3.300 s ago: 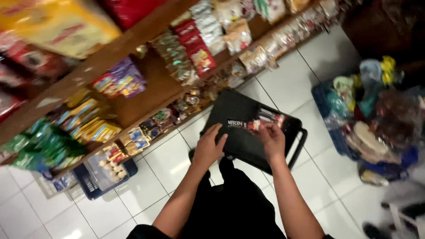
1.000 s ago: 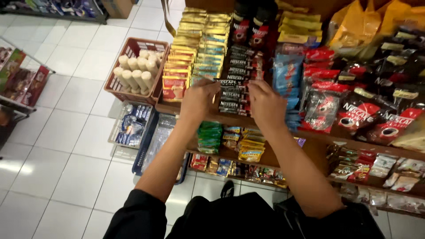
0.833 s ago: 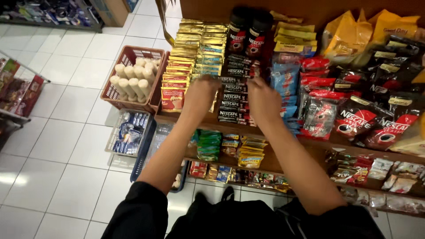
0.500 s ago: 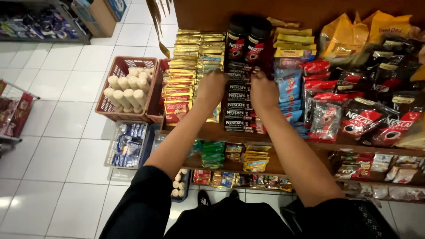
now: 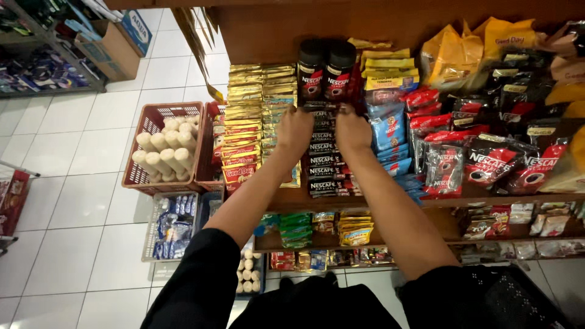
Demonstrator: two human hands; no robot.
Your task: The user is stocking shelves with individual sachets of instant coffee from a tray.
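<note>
Head view: since half a second ago both hands have pushed further back along the shelf [image 5: 286, 200], up the row of black coffee sachets [image 5: 322, 159], and now sit close together at its far end. The left hand [image 5: 295, 129] and right hand [image 5: 352, 127] lie knuckles up, fingers curled down onto the rearmost sachets; whether they grip one cannot be told. Just beyond the fingers stand two dark coffee jars [image 5: 325, 70]. Left of the fingers lie gold sachets [image 5: 245, 122], right of them blue packets [image 5: 390, 129].
</note>
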